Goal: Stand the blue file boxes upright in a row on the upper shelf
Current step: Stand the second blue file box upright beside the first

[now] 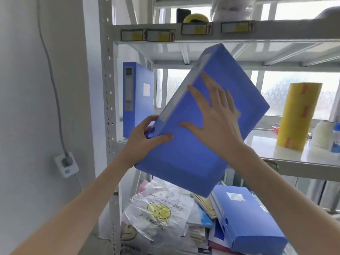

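Observation:
A blue file box is held tilted in the air in front of the white shelf. My left hand grips its lower left corner near the finger hole. My right hand lies flat with spread fingers on its broad face. One blue file box stands upright at the shelf's far left, against the post. Another blue file box lies flat on the shelf below, on a pile of papers.
A tall yellow roll, a white tape roll and a small bottle stand on the shelf's right. A plastic bag and notebooks fill the lower shelf. A perforated post and a wall socket are at left.

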